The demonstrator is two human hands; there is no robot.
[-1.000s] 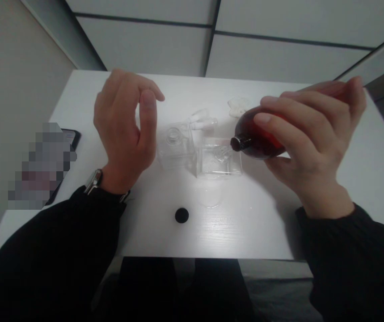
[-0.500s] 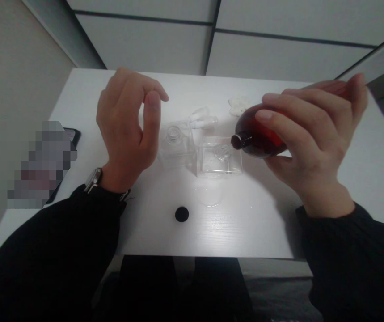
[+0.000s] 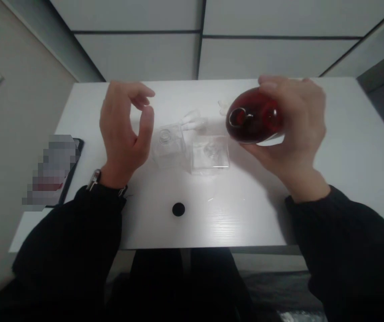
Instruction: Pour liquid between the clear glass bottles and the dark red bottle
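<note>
My right hand [image 3: 301,116] is wrapped round a dark red-brown, see-through bottle [image 3: 257,123] above the table. Its uncapped mouth faces up towards me. Raised over the left part of the table, my left hand [image 3: 120,127] has bent fingers with the thumb apart, and nothing shows between them. Beside it stands a small clear square bottle [image 3: 170,147] with an open round neck. A clear square container [image 3: 208,156] sits to the right of that, with something clear inside that I cannot make out.
Behind these lie clear, tube-like pieces [image 3: 193,123] and a whitish, petal-shaped thing [image 3: 223,106]. A black disc [image 3: 178,209] is near the front of the white table [image 3: 151,223]. At left is a dark-edged flat device [image 3: 73,172], mostly blurred out.
The red-brown bottle has turned from lying tilted, neck to the left over the clear container, to mouth upward towards me. My left thumb and fingers have parted slightly. The view has shifted.
</note>
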